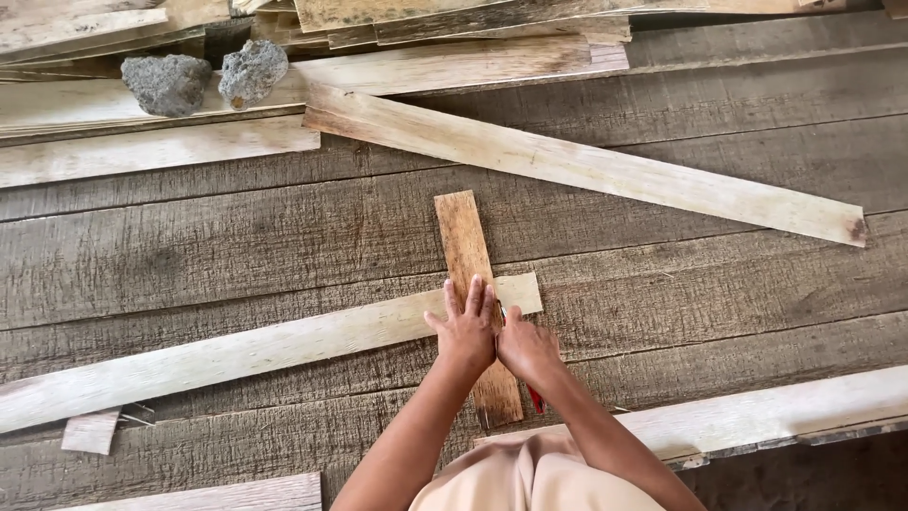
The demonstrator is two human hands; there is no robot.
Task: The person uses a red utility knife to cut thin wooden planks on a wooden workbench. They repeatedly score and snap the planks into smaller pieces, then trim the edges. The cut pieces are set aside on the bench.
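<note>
Left hand: fingers spread, pressing short brown slat
Right hand: curled around red marker
Slat: thin, stiff, likely light; steady mid-length

short brown wood strip lying flat across a pale slat.
</note>
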